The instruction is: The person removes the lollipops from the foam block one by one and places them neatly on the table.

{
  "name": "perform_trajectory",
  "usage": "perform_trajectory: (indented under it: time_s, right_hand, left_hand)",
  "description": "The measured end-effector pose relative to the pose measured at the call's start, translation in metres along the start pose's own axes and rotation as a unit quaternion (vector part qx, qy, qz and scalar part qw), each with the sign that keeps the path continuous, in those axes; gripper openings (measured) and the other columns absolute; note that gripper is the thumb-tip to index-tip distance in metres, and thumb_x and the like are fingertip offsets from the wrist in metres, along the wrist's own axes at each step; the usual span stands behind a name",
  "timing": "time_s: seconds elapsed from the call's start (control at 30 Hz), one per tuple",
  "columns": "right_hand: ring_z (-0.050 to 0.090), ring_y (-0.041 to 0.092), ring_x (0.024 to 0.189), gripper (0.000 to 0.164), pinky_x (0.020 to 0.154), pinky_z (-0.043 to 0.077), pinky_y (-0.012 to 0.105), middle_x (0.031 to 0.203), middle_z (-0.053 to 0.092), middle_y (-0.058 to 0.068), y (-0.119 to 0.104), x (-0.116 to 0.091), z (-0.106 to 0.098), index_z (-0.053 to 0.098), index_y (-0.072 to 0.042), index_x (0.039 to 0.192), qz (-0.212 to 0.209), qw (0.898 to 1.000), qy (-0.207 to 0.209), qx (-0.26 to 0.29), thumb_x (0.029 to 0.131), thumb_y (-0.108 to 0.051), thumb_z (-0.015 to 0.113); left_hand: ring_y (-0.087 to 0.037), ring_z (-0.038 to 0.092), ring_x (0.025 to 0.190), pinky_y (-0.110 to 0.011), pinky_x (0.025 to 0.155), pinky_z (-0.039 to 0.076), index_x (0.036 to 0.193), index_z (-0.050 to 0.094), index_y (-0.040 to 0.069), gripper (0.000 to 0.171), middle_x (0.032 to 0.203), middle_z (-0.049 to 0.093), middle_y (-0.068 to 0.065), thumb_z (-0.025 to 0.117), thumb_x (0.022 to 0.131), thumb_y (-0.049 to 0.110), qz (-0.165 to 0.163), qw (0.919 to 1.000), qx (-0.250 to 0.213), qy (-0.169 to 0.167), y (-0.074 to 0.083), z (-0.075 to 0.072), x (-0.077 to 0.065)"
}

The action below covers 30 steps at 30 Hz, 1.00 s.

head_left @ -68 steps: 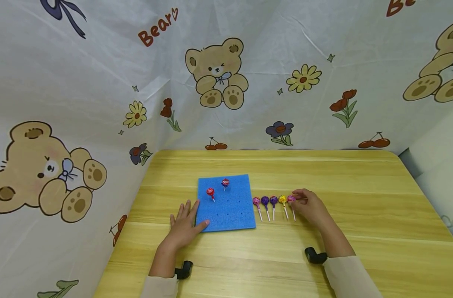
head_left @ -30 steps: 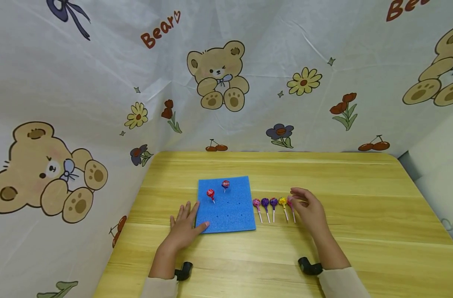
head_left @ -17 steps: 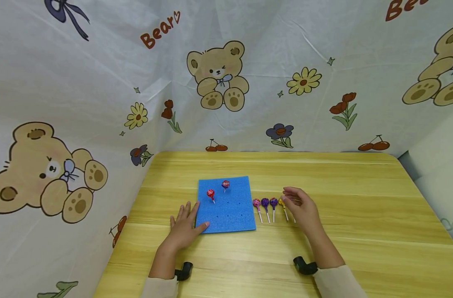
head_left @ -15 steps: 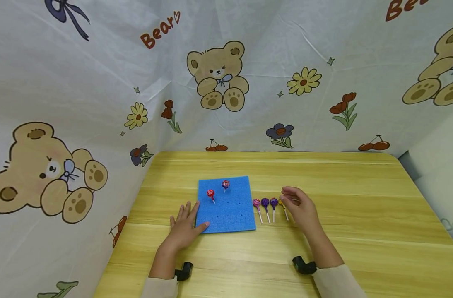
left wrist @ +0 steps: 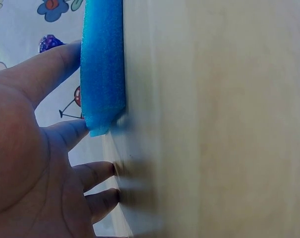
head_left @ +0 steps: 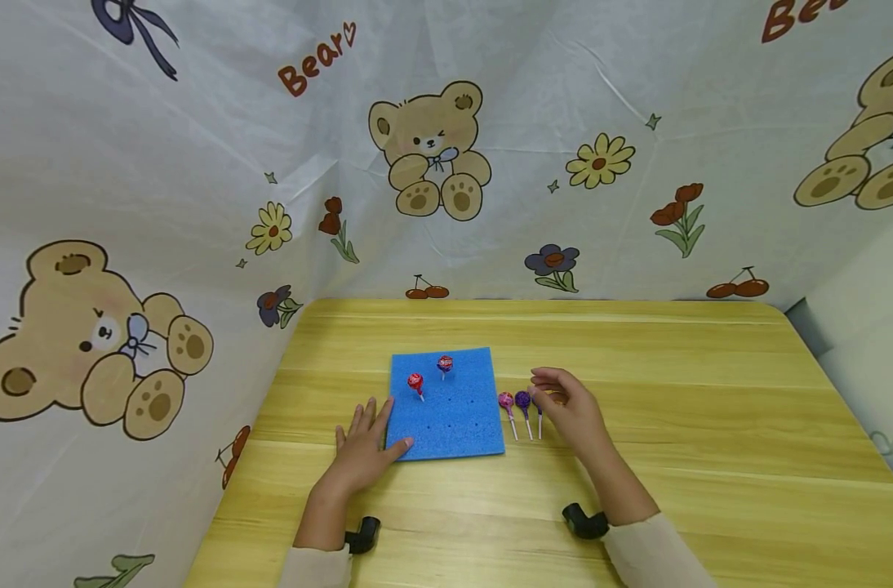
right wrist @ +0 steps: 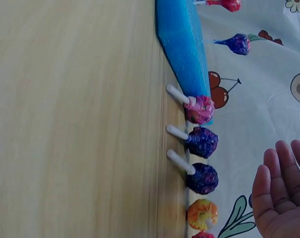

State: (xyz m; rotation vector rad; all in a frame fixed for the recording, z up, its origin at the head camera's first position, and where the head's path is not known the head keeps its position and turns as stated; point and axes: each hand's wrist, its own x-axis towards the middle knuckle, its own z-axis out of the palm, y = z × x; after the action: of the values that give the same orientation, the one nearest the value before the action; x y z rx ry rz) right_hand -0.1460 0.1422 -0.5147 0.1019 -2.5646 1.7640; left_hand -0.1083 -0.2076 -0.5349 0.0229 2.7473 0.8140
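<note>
shifting leftward since the earlier frames, the right hand (head_left: 573,410) is now hovering over a deep purple lollipop (right wrist: 203,178), while the left hand (head_left: 366,451) is staying put. the right hand is holding nothing that shows: its fingers are lying loosely extended, with the thumb standing apart from them; whether the thumb is touching the lollipop below, i cannot tell. just left of that hand, another purple lollipop (head_left: 523,400) and a pink lollipop (head_left: 507,400) are lying side by side on the worktop (head_left: 726,425). beneath the hand, and showing in the right wrist view, a yellow lollipop (right wrist: 201,212) and a second pink one (right wrist: 203,235) are lying. the left hand is spreading its fingers wide and gripping nothing; its thumb is resting on the near left corner of a blue foam board (head_left: 454,416). between the hands and farther out, a red lollipop (head_left: 415,381) and a red-and-purple lollipop (head_left: 445,363) are standing in the board, the red one leaning. beyond both hands, a bear-print cloth (head_left: 505,233) is hanging.
</note>
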Motion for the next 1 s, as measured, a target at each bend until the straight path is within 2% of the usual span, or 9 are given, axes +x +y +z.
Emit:
perform_trajectory:
  time_s: [0.13, 0.37, 0.6, 0.73, 1.0]
  right_hand:
    - [0.065, 0.027, 0.113, 0.033, 0.092, 0.052, 0.021, 0.125, 0.069, 0.015, -0.01, -0.001, 0.007, 0.064, -0.006, 0.13, -0.001, 1.0, -0.008, 0.011, 0.099, -0.014, 0.066]
    - [0.066, 0.036, 0.11, 0.03, 0.092, 0.057, 0.035, 0.119, 0.069, 0.019, -0.046, -0.007, 0.012, 0.064, 0.002, 0.126, -0.023, 0.999, -0.024, 0.003, 0.097, -0.004, 0.065]
    - [0.066, 0.03, 0.108, 0.032, 0.09, 0.056, 0.028, 0.118, 0.069, 0.016, -0.014, 0.005, 0.03, 0.064, -0.003, 0.128, -0.039, 0.998, -0.038, 0.012, 0.097, -0.008, 0.068]
    - [0.067, 0.029, 0.106, 0.033, 0.089, 0.056, 0.026, 0.117, 0.07, 0.016, -0.01, 0.008, 0.039, 0.065, -0.002, 0.127, -0.038, 0.998, -0.05, 0.02, 0.096, -0.012, 0.069]
    - [0.067, 0.024, 0.106, 0.037, 0.088, 0.055, 0.021, 0.121, 0.07, 0.015, -0.018, 0.011, 0.054, 0.065, -0.002, 0.128, -0.04, 0.996, -0.074, 0.014, 0.096, -0.017, 0.071]
  left_hand:
    - [-0.045, -0.001, 0.157, -0.077, 0.116, -0.004, 0.163, 0.02, 0.022, 0.085, 0.17, 0.01, -0.019, 0.06, 0.097, 0.055, 0.0, 1.0, -0.002, -0.002, -0.001, 0.0, 0.0]
    - [-0.044, -0.001, 0.158, -0.077, 0.116, -0.005, 0.164, 0.019, 0.023, 0.085, 0.171, 0.009, -0.018, 0.06, 0.097, 0.056, 0.0, 1.0, -0.001, -0.004, -0.002, 0.001, 0.001]
    - [-0.043, -0.002, 0.158, -0.076, 0.116, -0.006, 0.164, 0.017, 0.025, 0.085, 0.171, 0.008, -0.017, 0.06, 0.096, 0.056, -0.001, 1.0, 0.001, -0.004, -0.003, 0.002, 0.002]
    - [-0.043, -0.002, 0.158, -0.076, 0.117, -0.006, 0.164, 0.018, 0.025, 0.086, 0.171, 0.008, -0.017, 0.06, 0.096, 0.056, -0.002, 1.0, 0.001, -0.004, -0.004, 0.002, 0.002]
    - [-0.043, -0.002, 0.158, -0.076, 0.117, -0.006, 0.164, 0.017, 0.025, 0.086, 0.171, 0.007, -0.017, 0.06, 0.097, 0.056, -0.001, 1.0, 0.002, -0.006, -0.003, 0.001, 0.002]
